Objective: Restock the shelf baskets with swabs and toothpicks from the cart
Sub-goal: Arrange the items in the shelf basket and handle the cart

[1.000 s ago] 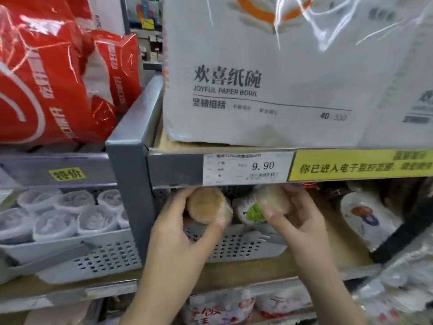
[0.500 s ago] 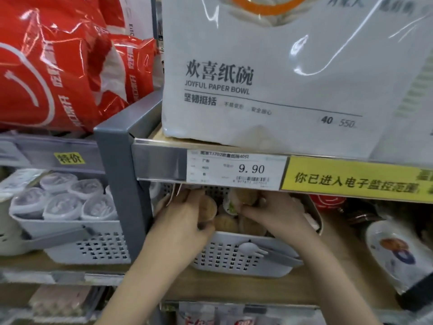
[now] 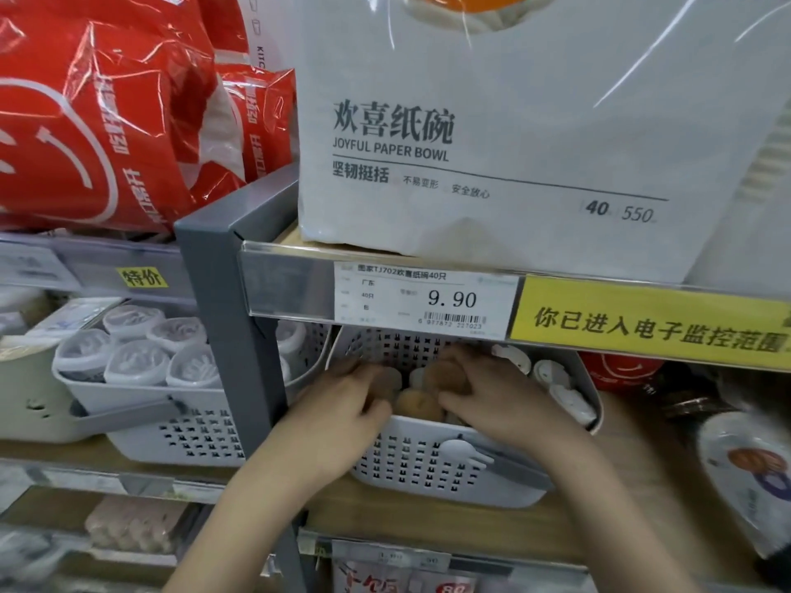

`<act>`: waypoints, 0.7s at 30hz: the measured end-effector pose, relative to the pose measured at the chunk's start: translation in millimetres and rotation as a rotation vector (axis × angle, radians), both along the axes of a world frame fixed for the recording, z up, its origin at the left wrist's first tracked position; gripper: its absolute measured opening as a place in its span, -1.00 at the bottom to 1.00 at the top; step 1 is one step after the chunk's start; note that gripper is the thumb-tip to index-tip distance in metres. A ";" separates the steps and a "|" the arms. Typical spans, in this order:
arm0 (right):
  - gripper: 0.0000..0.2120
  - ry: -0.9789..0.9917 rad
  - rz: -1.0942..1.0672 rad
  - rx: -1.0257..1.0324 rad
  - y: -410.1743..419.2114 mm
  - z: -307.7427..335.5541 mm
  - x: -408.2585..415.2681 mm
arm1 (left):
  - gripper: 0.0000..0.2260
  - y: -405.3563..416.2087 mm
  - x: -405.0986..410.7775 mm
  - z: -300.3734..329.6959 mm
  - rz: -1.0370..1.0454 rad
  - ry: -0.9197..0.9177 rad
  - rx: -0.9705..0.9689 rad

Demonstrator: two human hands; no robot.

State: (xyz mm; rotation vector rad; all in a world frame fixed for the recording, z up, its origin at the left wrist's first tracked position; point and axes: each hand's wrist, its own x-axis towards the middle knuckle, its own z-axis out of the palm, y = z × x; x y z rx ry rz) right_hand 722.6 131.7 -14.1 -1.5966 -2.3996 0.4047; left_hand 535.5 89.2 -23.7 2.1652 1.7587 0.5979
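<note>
Both of your hands are inside the perforated white basket (image 3: 432, 468) that sits on the wooden shelf right under the 9.90 price tag (image 3: 423, 298). Your left hand (image 3: 342, 417) reaches in over the front rim, fingers curled onto a round brown-topped toothpick tub (image 3: 387, 378) at the left of the basket; the tub's flat end faces you, so its long axis runs front to back. Your right hand (image 3: 496, 400) lies beside it, fingers curled over a second tub (image 3: 445, 374) set the same way. Whether either hand truly grips its tub or only presses on it is blurred. A third tub (image 3: 417, 404) lies between your two hands, touching both, just behind the front rim. That makes three brown tubs you can count; any others are hidden under your hands.

To the right of your right hand, in the same basket, three small white packs (image 3: 556, 378) lie along the right wall. A white fork-shaped clip (image 3: 464, 453) sits on the basket's front wall below your right wrist.

Left of the grey shelf post (image 3: 227, 344), a second white basket (image 3: 141, 425) holds clear round swab tubs (image 3: 135, 361), standing upright with their lids up; about six show. Above the price tag stands a white paper bowl pack (image 3: 492, 134), with red packages (image 3: 107, 122) to its left.
</note>
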 end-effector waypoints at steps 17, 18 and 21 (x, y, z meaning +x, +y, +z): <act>-0.60 -0.044 0.000 0.111 -3.1 -3.6 -1.4 | -0.66 -6.1 3.4 -11.1 0.047 -0.071 0.138; -0.60 -0.041 -0.001 0.123 -3.5 -3.8 -1.1 | -0.66 -8.1 4.4 -12.0 0.057 -0.081 0.160; -0.61 -0.043 0.010 0.121 -4.1 -4.1 -0.4 | -0.66 -15.9 7.8 -13.5 0.079 -0.094 0.219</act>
